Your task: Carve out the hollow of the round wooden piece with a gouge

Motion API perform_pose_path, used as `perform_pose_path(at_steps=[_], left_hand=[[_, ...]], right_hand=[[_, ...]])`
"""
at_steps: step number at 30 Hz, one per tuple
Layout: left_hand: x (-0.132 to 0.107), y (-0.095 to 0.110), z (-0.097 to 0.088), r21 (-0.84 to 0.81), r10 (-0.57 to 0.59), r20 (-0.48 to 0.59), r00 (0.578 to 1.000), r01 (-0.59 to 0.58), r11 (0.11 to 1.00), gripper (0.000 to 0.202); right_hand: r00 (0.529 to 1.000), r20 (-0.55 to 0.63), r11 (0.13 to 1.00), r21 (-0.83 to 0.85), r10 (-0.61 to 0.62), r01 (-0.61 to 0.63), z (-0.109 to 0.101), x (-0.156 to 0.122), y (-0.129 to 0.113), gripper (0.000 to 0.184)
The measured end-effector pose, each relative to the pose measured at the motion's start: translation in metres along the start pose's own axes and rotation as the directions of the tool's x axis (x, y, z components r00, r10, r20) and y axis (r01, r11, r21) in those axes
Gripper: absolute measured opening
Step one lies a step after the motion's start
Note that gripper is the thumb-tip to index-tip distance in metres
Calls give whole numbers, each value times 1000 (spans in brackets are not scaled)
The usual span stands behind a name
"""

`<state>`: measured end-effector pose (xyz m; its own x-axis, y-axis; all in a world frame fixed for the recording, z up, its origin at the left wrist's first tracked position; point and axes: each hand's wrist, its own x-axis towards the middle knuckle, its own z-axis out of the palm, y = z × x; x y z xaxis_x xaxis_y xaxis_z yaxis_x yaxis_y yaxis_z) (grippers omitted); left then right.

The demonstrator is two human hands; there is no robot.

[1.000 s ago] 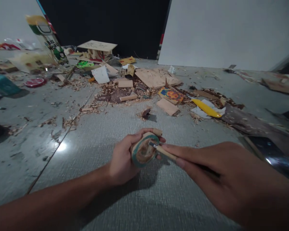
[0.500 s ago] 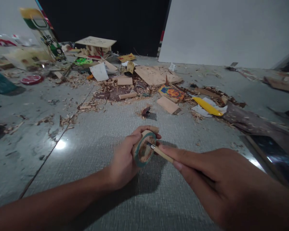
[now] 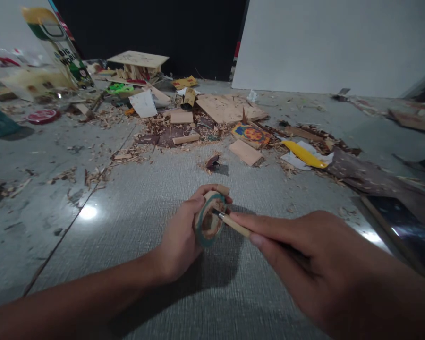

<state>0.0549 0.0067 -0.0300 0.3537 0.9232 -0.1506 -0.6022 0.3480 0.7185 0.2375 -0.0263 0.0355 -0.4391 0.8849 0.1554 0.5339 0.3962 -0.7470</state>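
Observation:
My left hand [image 3: 180, 236] is wrapped around a small round wooden piece [image 3: 208, 222] with a teal rim and a brown centre, held just above the grey floor. My right hand [image 3: 315, 257] pinches a thin paintbrush [image 3: 230, 223] with a pale wooden handle and a metal ferrule. The brush tip touches the brown centre of the round piece. Both forearms reach in from the bottom of the view.
Wood shavings, flat wood offcuts [image 3: 246, 152] and a painted round piece [image 3: 251, 134] litter the floor ahead. A yellow tool [image 3: 304, 154] lies to the right, a small wooden structure [image 3: 138, 66] at the back, a dark glossy panel [image 3: 403, 231] at right, and a white board [image 3: 322, 42] stands behind.
The round piece has tilted more edge-on in my left hand, and the brush tip has shifted slightly on its face. The view has drifted a little downward.

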Motion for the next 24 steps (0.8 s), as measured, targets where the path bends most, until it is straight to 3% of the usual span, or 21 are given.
perform_pose_path(at_steps=[5,12,19,24], left_hand=[[2,4,2,-17,-25,-20,999,25,1000,19],[3,5,6,-126,-47,-105,993,33,992,26],[7,9,6,-182,-110,-101,989,90,979,34],[7,5,1,-146,-61,-27,998,56,988,28]], right_hand=[[997,69,987,-155,-27,38,8,4,1,38],[999,-20,988,-150,-39,35,19,8,8,40],[987,104,992,-2,125,-125,-1,16,14,33],[990,135,996,-85,38,-27,-10,18,8,35]])
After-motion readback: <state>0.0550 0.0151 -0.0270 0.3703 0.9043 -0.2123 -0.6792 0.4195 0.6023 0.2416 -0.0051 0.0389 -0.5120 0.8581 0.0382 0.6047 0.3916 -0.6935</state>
